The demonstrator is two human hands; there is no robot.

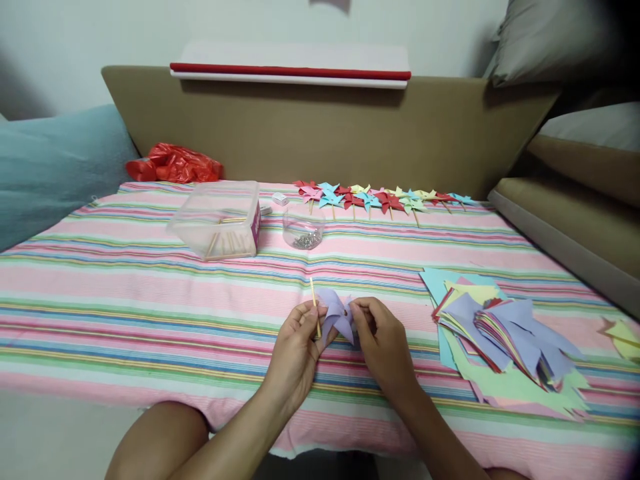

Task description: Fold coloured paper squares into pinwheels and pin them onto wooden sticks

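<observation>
A purple paper pinwheel (336, 315) is held between my two hands above the striped cloth. My left hand (299, 335) is closed, with a thin wooden stick (313, 297) pinched under the thumb and its fingers behind the pinwheel's left side. On the other side, my right hand (381, 337) pinches the right edge of the pinwheel between thumb and fingertips. A small dark spot marks the middle of the pinwheel. The stick stands nearly upright beside the blades; whether it touches them I cannot tell.
Ahead sit a clear tub of small metal pieces (307, 241) and a plastic box (215, 230) with wooden sticks. Finished pinwheels (370, 200) lie along the back. Cut coloured paper (505, 333) is piled at right. A red plastic bag (180, 163) lies back left.
</observation>
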